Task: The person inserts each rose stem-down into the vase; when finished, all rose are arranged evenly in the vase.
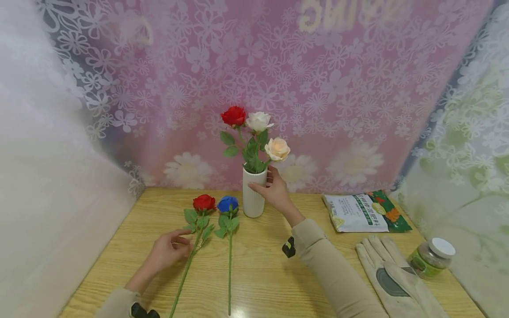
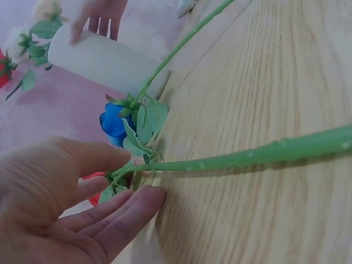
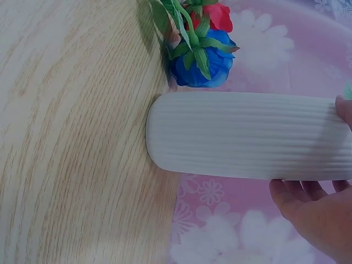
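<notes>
Three upright roses, a red one [image 1: 233, 116], a white one [image 1: 259, 121] and a cream one [image 1: 277, 149], stood in a white ribbed vase [image 1: 253, 198] toward the back of the wooden table [image 1: 262, 274], as we observed from the head. We noted the right hand [image 1: 274, 190] gripping the vase near its rim, with the thumb across the front. To the left of the vase, a blue rose [image 1: 228, 205] and a long-stemmed red rose [image 1: 204, 202] lay on the wood. The left hand [image 1: 169, 250] was open beside the long-stemmed red rose, its fingers loosely bent. On the right side we found a printed plastic packet [image 1: 366, 213], pale work gloves [image 1: 397, 278] and a white-lidded jar [image 1: 431, 257]; a pink flowered curtain [image 1: 310, 88] hung behind.

From the left wrist, we saw the thumb and fingers spread apart about the long-stemmed red rose, near its leaves; we could not tell whether they touched the stem. The blue rose lay between this hand and the vase.

From the right wrist, we saw the thumb and fingers on opposite sides of the vase, whose base met the table. Both lying flower heads showed just beyond it.
</notes>
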Demonstrator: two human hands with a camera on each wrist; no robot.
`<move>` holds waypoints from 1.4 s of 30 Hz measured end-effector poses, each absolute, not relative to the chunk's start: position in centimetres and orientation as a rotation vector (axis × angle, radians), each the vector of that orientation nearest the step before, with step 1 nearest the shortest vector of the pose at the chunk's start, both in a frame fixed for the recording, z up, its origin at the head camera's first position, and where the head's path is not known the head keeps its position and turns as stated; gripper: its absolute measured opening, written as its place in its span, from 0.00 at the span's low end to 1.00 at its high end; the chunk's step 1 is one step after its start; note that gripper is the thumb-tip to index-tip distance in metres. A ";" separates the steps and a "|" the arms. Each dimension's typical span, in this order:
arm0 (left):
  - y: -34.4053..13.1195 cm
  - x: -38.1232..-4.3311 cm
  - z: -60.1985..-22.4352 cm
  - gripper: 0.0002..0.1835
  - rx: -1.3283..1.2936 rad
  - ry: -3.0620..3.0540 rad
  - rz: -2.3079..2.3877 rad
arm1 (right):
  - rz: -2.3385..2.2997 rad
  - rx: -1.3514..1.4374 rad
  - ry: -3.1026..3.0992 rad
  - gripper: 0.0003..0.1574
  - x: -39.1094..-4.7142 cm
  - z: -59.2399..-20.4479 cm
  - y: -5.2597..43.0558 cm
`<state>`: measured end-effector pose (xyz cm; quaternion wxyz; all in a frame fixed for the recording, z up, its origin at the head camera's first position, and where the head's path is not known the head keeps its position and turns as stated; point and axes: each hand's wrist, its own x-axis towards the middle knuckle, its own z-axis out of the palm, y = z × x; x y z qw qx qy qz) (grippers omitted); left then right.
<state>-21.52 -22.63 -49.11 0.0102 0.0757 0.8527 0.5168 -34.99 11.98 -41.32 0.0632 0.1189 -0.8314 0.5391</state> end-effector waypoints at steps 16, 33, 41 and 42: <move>-22.2 -21.4 -49.6 0.33 0.274 2.582 1.557 | 1.639 0.355 -2.508 0.62 -35.2 -41.4 12.0; -23.1 -22.1 -47.3 0.36 0.253 2.428 1.806 | 1.647 0.376 -2.499 0.61 -35.2 -41.3 12.0; -23.2 -22.4 -45.3 0.33 0.206 2.492 1.894 | 1.643 0.379 -2.500 0.61 -35.2 -41.3 12.0; -23.2 -22.4 -45.1 0.33 0.194 2.505 1.899 | 1.641 0.379 -2.500 0.61 -35.2 -41.4 12.0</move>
